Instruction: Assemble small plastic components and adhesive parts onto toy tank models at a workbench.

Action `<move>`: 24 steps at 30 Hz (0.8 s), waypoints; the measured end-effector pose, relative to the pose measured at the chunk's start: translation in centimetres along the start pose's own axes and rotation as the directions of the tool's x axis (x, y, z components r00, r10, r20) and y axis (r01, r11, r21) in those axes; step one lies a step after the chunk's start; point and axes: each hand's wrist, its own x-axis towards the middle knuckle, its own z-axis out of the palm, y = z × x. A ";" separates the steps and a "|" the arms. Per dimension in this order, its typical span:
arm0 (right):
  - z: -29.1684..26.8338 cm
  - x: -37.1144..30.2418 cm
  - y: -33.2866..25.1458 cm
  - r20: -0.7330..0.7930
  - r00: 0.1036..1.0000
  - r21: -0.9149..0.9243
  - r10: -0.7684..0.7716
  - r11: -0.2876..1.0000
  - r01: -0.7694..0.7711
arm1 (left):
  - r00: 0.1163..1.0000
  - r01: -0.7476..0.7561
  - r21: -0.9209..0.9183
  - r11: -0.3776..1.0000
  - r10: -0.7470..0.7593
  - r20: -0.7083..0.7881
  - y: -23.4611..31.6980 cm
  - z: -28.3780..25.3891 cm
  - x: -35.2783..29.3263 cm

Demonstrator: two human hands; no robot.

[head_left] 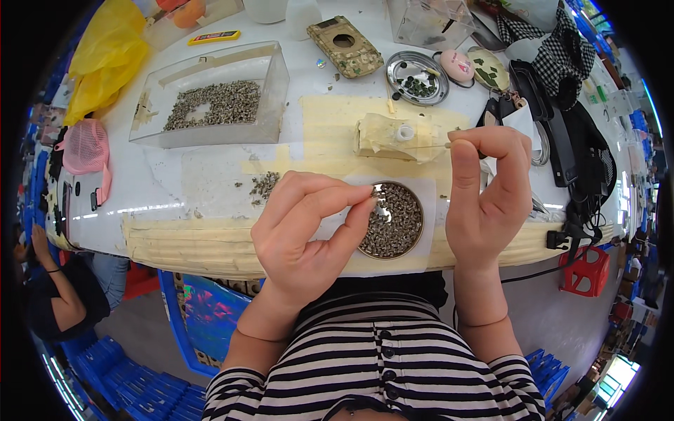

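My left hand is over the left rim of a round dish full of small grey metal pieces. Its thumb and forefinger pinch a tiny dark piece, mostly hidden by the fingertips. To the right, my right hand is raised, thumb and forefinger closed on a thin needle-like rod that points left. Beyond the rod, a small white round container sits on a tape-covered block.
A clear box holding more metal pieces stands far left; a loose heap lies nearer. Behind are a camouflage-patterned device and a round metal tray with dark green bits. Straps and pouches crowd the right. Another person sits at left.
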 end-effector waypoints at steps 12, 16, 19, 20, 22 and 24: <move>0.2 -0.1 -0.4 0.042 0.987 -0.238 -0.156 0.958 0.161 | 1.000 0.011 -0.109 0.994 -0.013 -0.022 0.0 -0.3 -0.3; -0.7 -1.0 -3.2 0.377 0.926 0.227 -0.008 0.970 -0.084 | 0.996 -0.084 -0.139 0.987 0.083 -0.018 -0.1 -0.6 -0.1; -0.2 -1.7 -3.5 0.521 0.825 0.439 0.218 0.761 -0.478 | 0.990 -0.139 -0.122 0.983 0.136 -0.028 -0.1 -0.6 -0.1; -0.2 -1.9 -3.4 0.517 0.822 0.459 0.240 0.732 -0.503 | 0.987 -0.159 -0.110 0.981 0.156 -0.032 -0.1 -0.5 0.0; 0.0 -2.1 -3.3 0.517 0.808 0.501 0.282 0.666 -0.552 | 0.984 -0.179 -0.091 0.980 0.176 -0.039 -0.3 -0.4 -0.1; 0.0 -2.1 -3.2 0.401 0.888 0.448 0.224 0.798 -0.403 | 0.983 -0.179 -0.070 0.981 0.176 -0.049 -0.4 -0.4 -0.2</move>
